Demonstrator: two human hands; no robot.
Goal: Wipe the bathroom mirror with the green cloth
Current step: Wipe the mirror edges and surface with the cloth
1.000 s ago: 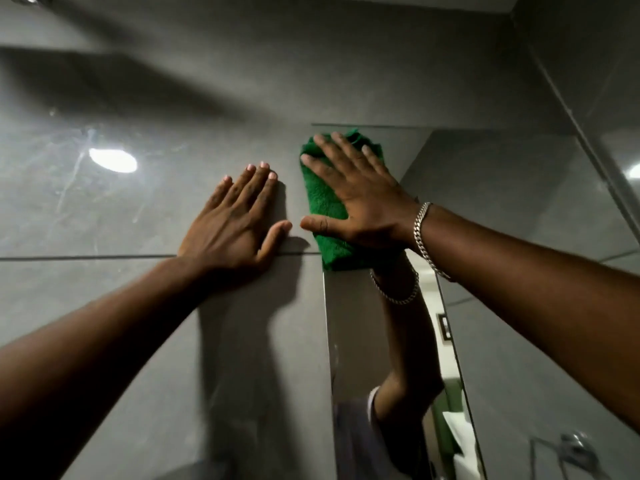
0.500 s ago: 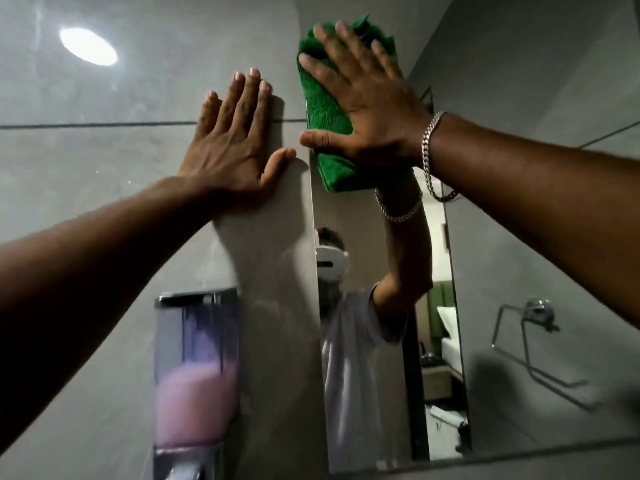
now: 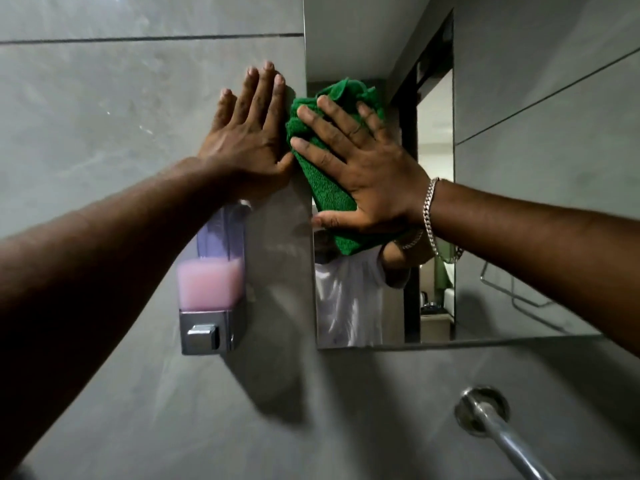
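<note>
The bathroom mirror is set in the grey tiled wall, its left edge running down the middle of the view. A folded green cloth lies flat against the glass near that left edge. My right hand presses on the cloth with fingers spread, a silver bracelet at the wrist. My left hand rests flat on the tiles just left of the mirror, fingers up, thumb touching the cloth's edge. The cloth's far side is hidden under my palm.
A wall soap dispenser with pink liquid hangs below my left hand. A chrome tap spout sticks out of the wall at the lower right. The mirror's bottom edge runs above it. A towel ring shows in the reflection.
My right hand has slid the cloth down the mirror's left edge from the top corner. My view has tilted down, bringing the dispenser and tap in. My left hand stays on the tiles.
</note>
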